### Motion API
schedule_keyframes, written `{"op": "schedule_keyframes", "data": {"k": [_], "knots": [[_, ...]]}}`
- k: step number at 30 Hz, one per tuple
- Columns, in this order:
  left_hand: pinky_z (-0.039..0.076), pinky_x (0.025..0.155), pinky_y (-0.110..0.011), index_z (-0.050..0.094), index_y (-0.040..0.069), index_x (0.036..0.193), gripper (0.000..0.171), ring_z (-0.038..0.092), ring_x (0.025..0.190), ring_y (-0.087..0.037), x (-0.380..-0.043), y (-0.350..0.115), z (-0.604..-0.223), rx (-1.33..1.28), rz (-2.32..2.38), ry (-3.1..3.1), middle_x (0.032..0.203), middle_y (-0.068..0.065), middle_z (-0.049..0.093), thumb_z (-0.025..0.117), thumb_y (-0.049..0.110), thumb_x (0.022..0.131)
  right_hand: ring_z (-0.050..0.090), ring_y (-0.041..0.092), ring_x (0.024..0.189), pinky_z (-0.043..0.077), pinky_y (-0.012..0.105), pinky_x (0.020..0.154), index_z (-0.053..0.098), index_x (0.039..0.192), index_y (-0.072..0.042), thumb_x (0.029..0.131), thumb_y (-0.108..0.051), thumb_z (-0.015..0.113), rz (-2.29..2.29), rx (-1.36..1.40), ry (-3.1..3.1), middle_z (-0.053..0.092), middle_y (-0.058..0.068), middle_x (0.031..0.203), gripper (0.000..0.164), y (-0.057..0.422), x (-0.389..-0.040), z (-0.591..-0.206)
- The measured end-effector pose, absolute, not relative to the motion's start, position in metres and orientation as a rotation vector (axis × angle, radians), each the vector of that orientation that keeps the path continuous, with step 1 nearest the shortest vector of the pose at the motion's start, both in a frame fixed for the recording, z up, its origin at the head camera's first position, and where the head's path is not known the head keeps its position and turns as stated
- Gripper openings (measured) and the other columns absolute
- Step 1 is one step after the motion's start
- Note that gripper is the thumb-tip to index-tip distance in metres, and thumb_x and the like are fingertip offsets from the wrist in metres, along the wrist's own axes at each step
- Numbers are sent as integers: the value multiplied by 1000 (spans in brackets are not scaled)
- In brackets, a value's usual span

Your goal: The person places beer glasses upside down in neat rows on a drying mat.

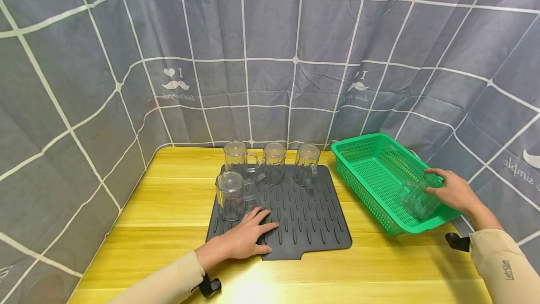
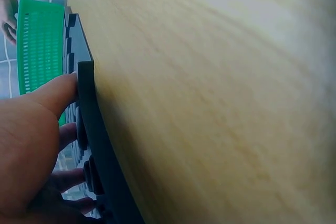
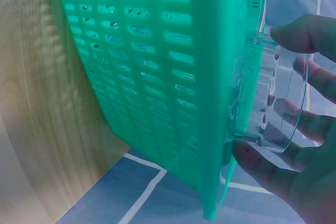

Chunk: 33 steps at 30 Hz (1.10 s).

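My left hand (image 1: 246, 237) rests with spread fingers on the front left part of a dark grey drying mat (image 1: 291, 243). In the left wrist view its thumb (image 2: 60, 90) lies at the mat's edge (image 2: 100, 129). Just behind that hand, a clear glass mug (image 1: 230, 198) stands upside down. My right hand (image 1: 455, 193) reaches over the near right end of a green plastic basket (image 1: 363, 191) and grips a tilted glass mug (image 1: 419, 201) inside it. The right wrist view has the thumb and fingers spread around the end of this mug (image 3: 283, 98).
Along the mat's back edge are more upturned mugs: one at left (image 1: 235, 158), one in the middle (image 1: 274, 165) and one at right (image 1: 305, 165). A yellow wood-grain table (image 1: 168, 247) lies beneath. A grey checked curtain (image 1: 270, 83) encloses its back and sides.
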<state>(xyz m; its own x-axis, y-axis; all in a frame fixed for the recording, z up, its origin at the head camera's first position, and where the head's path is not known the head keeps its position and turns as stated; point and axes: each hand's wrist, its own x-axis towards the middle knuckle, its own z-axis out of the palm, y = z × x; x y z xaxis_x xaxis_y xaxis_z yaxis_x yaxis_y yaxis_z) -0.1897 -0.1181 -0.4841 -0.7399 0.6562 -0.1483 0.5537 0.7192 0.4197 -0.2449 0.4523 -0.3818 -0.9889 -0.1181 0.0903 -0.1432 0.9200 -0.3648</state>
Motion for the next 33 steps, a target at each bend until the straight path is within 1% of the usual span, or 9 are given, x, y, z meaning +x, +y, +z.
{"op": "schedule_keyframes", "data": {"k": [10,15,24,26,28,30,31,32,33], "knots": [[19,121,-62,44,26,154,65,10,155,-42,-191,-119,-485,956,527,2620,167,-13,18,64,48,97,46,61,113,40,72,83,46,142,5,96,-21,67,607,190,-2986,41,43,139,57,448,-244,-378],[19,120,-63,44,25,154,65,10,154,-42,-191,-119,-484,964,530,2621,167,-14,18,64,48,97,44,61,118,41,71,85,44,145,4,98,-25,66,648,170,-2971,41,40,143,59,443,-243,-373],[19,120,-64,46,23,153,64,10,154,-43,-191,-119,-485,961,571,2608,167,-15,18,66,44,97,43,58,125,45,66,81,41,151,-3,98,-35,66,769,126,-2912,40,38,146,66,426,-241,-362],[18,120,-64,46,23,153,63,9,154,-43,-192,-119,-485,960,576,2607,167,-15,18,66,44,97,44,56,125,49,59,80,42,151,-4,98,-35,67,803,121,-2892,42,37,146,66,422,-241,-359],[18,120,-64,46,23,153,63,9,154,-42,-191,-119,-484,959,579,2605,167,-15,18,66,44,97,47,51,124,54,46,77,41,151,-4,98,-36,67,842,117,-2877,44,35,146,67,419,-240,-356],[18,120,-64,46,23,153,63,9,154,-43,-191,-119,-484,957,582,2603,167,-15,18,66,44,97,52,38,120,53,31,71,42,151,-5,97,-36,68,878,114,-2859,45,32,145,67,415,-239,-354],[18,120,-64,46,23,153,63,9,154,-43,-191,-119,-484,955,584,2601,167,-15,18,66,44,97,54,29,116,51,25,68,43,151,-6,97,-36,68,893,111,-2850,46,30,145,67,413,-238,-352],[18,120,-64,46,23,153,63,9,154,-43,-191,-119,-484,953,585,2601,167,-15,18,66,43,97,53,19,112,49,20,66,43,151,-7,97,-37,68,911,107,-2843,47,28,145,67,411,-238,-351],[18,120,-64,46,23,153,63,9,154,-43,-190,-119,-484,952,586,2601,167,-15,18,66,43,97,51,12,110,49,19,65,43,151,-9,97,-38,68,933,106,-2835,46,26,145,67,409,-237,-349]]}}
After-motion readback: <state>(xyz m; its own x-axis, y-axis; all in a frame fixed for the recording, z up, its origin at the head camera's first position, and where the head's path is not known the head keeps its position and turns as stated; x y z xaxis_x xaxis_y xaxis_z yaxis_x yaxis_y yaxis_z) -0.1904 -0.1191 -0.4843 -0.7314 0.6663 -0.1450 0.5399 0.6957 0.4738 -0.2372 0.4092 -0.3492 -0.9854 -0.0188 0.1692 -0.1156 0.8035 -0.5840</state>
